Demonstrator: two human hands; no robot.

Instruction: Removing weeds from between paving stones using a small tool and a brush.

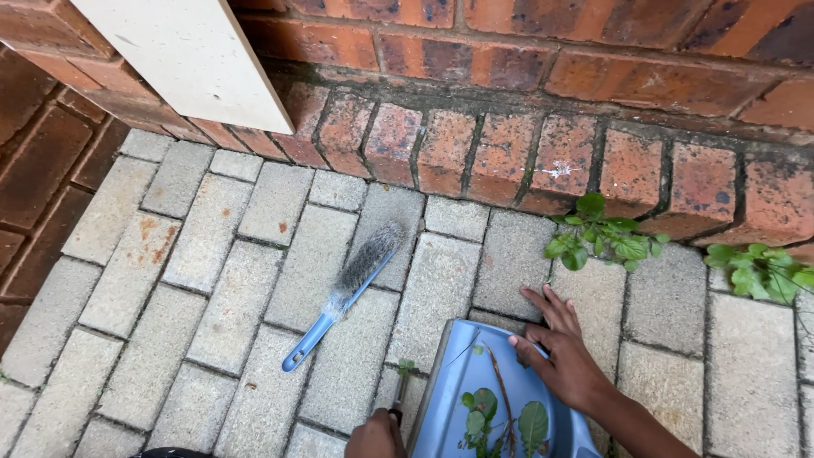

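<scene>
Dustpan [475, 399] lies under the flat, open right hand [564, 356], touching its rim.

Bottom frame edge is cutting off the left hand [376, 437], its dark tool [397, 413] unidentifiable, and the blue dustpan [449, 386].

There is one view only, from a camera on the person's head. It looks steeply down at the grey paving [254, 280], from quite near. The brick wall [543, 161] crosses the frame at 12 o'clock. The person's own hands enter from 6 o'clock and 5 o'clock. No second view shares the scene.
</scene>
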